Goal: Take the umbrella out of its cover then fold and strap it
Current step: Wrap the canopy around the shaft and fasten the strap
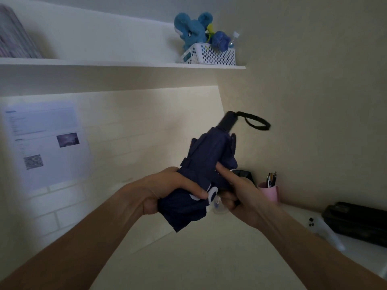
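Note:
A navy folding umbrella point(206, 162) is held up in front of me, its black handle point(227, 122) and wrist loop point(257, 121) pointing up and to the right. My left hand point(167, 189) grips the lower canopy folds, thumb across the fabric beside a white round patch point(212, 194). My right hand point(238, 193) holds the umbrella from the right side, with one finger pressed into the fabric. Loose cloth hangs below my hands. I see no separate cover.
A white shelf point(125, 64) above carries a perforated basket point(209, 55) with a blue plush elephant point(191, 30). A printed sheet point(46, 143) hangs on the wall at left. At right stand a pink pen cup point(270, 192), a black case point(356, 221) and a white device point(322, 229).

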Demonstrator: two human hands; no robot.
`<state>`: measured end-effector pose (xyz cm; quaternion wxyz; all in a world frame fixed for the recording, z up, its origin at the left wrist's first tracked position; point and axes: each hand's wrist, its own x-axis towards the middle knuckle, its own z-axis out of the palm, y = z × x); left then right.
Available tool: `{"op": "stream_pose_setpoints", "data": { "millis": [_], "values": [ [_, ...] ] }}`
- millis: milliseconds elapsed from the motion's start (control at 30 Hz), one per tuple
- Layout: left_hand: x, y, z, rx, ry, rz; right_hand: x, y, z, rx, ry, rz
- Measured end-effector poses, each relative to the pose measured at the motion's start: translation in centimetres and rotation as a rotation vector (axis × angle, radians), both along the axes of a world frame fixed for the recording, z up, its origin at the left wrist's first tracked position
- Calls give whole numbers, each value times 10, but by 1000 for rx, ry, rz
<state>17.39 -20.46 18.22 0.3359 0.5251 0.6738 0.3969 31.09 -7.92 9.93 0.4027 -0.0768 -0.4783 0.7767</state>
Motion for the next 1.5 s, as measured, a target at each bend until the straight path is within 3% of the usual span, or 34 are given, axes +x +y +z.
{"op": "stream_pose_setpoints", "data": {
  "millis": [267, 467, 533, 700, 767, 933, 1067, 1167, 1200, 1267, 1333, 1400, 1500],
  "values": [
    [3, -5, 0, -70, -114, -123, 13, -7, 7, -1, 137, 201],
    [0, -7, 0, -107, -150, -179, 8, -18, 16, 78, 56, 100],
    [-3, -7, 5, -98, -44, -156, 4, -17, 16, 89, 74, 74],
    [8, -1, 0, 101, 443, 104, -3, -19, 17, 11, 50, -94],
    [9, 3, -6, 145, 515, 188, -3, -19, 16, 8, 0, -101],
    [-3, 4, -10, 105, 283, 286, 8, -13, 1, 110, -43, -139],
    [-18, 5, -9, 104, 224, 326, 15, -25, -10, 106, -47, -280],
    [-27, 8, -6, 127, 304, 328, 19, -35, -11, 236, -309, -259],
    [-30, 8, -4, 136, 358, 310, 21, -35, -10, 260, -351, -350],
    [-36, 9, 1, 145, 531, 278, 30, -26, -4, 380, -303, -806],
    [-42, 10, 7, 143, 793, 258, 46, -24, 17, 764, -190, -1213],
    [-43, 10, 11, 149, 1068, 226, 56, -24, 51, 1238, -310, -1145],
    [-33, 10, 9, 180, 1392, 169, 44, -13, 95, 1592, -930, -658]
  ]
}}
